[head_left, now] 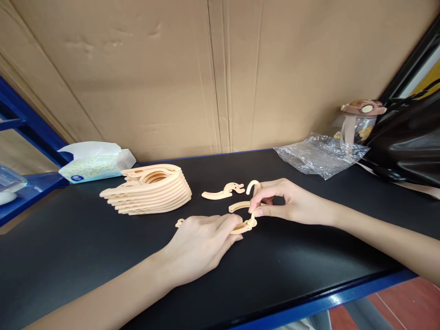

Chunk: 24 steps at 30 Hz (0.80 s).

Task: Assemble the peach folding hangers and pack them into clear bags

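Observation:
My left hand (202, 243) is closed on a curved cream plastic piece (242, 228) just above the black table. With thumb and fingertips, my right hand (283, 201) pinches a small cream hook (253, 185), whose lower end touches the end of the curved piece. Behind my fingers lies another curved arm (239, 206), partly hidden by my right hand. Farther back rests a loose cream piece (223, 190) with a rounded, looped end. A neat stack of cream folded hangers (151, 190) stands to the left of my hands.
A tissue pack (96, 161) is at the back left, against the cardboard wall (154, 82). Crumpled clear plastic (319, 156) lies at the back right, beside a bottle (360, 121) and a black bag (409, 142). The table's blue edge (330, 300) runs along the front.

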Motion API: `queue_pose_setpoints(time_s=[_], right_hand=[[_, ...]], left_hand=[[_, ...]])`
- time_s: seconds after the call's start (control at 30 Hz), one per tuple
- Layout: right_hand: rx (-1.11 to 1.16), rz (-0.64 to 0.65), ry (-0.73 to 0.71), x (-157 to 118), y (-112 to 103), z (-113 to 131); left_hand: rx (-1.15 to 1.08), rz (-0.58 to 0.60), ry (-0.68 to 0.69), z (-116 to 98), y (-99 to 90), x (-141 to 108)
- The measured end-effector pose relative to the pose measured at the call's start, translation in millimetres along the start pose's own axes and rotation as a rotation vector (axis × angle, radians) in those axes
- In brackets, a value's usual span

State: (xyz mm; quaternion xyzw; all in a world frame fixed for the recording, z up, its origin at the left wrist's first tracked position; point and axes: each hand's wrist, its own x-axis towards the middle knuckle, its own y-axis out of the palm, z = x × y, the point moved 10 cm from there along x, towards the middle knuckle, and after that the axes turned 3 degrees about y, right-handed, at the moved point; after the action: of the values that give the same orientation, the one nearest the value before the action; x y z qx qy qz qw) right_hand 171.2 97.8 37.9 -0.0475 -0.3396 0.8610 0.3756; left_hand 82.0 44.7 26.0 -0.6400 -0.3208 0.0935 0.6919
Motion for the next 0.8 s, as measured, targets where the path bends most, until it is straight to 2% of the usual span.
queue_pose_setpoints(time_s=[0.33, 0.8], right_hand=[[-0.123, -0.076, 0.022, 0, -3, 2], [-0.321, -0.111, -0.017, -4, -1, 13]], left_hand=[[0.075, 0.026, -0.053, 3, -0.4, 1], [0.107, 0.101, -0.100, 8, 8.5, 1]])
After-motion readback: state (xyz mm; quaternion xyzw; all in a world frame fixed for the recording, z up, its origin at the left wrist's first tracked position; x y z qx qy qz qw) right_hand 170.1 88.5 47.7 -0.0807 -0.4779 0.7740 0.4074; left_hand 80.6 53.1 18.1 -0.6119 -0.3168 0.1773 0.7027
